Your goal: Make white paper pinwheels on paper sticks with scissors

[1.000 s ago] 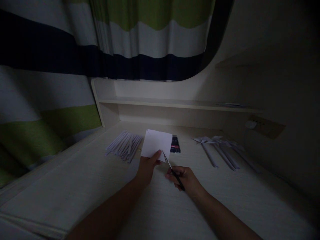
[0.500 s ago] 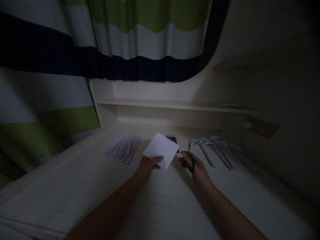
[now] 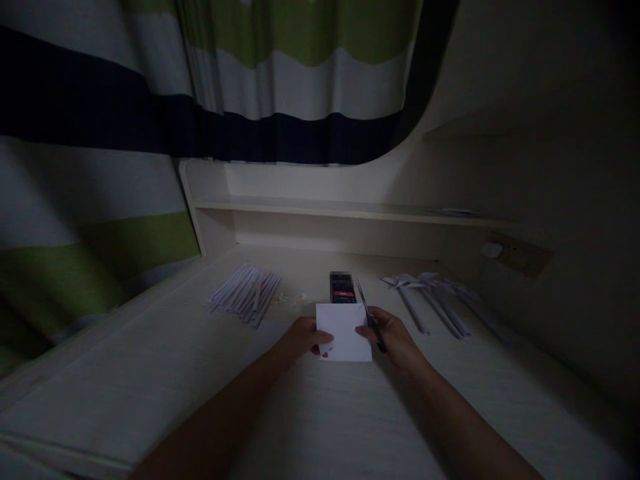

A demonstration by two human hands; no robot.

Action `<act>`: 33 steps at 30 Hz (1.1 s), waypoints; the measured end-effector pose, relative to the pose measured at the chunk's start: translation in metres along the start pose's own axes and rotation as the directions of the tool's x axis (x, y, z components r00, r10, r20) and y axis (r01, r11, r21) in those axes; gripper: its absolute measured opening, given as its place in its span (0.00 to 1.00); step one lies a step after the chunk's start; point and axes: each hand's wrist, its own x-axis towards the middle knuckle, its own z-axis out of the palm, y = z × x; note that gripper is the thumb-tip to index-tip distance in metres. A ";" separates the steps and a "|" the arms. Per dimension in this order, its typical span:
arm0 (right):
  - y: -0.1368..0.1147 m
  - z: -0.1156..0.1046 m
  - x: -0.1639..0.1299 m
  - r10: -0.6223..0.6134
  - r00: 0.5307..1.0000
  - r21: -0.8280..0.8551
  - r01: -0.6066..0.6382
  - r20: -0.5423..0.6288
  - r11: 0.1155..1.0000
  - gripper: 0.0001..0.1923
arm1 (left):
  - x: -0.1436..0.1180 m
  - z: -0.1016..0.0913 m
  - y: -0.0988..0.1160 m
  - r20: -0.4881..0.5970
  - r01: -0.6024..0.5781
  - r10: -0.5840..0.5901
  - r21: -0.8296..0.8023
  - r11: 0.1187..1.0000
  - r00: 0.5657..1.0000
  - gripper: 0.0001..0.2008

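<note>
A white square sheet of paper [image 3: 345, 345] is held above the desk with its edges roughly square to me. My left hand [image 3: 303, 335] pinches its left edge, the thumb lying on top. On the opposite side my right hand [image 3: 393, 335] presses its thumb on the paper while also holding dark-handled scissors [image 3: 367, 310]. The scissors' blades point away from me, beside the paper's right edge. Just beyond the paper lies a phone [image 3: 343, 288] with its screen lit, its near end hidden by the sheet.
A stack of rolled paper sticks [image 3: 246, 293] lies at the left, with small pale bits [image 3: 293, 298] beside it. Several paper pinwheels [image 3: 425, 293] on sticks lie at the right. A shelf [image 3: 320, 208] spans the back, below a striped curtain [image 3: 310, 87].
The paper has turned from a diamond to a square position and come lower. My right hand has moved in to grip its right edge, keeping the scissors. More of the phone shows.
</note>
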 end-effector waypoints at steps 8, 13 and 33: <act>0.011 -0.001 0.005 -0.048 0.988 0.064 0.058 -0.147 0.996 0.18 | 0.006 0.000 0.000 -0.245 -0.107 0.054 -0.208 0.972 0.968 0.13; 0.010 0.002 0.003 -0.070 0.985 0.065 0.081 -0.159 0.995 0.19 | 0.005 0.002 0.000 -0.208 -0.142 0.105 -0.173 0.975 0.972 0.12; 0.015 0.036 -0.026 0.139 0.902 -0.151 -0.084 0.409 0.985 0.18 | -0.008 0.005 0.016 -0.407 -0.385 0.184 -0.493 0.780 0.894 0.13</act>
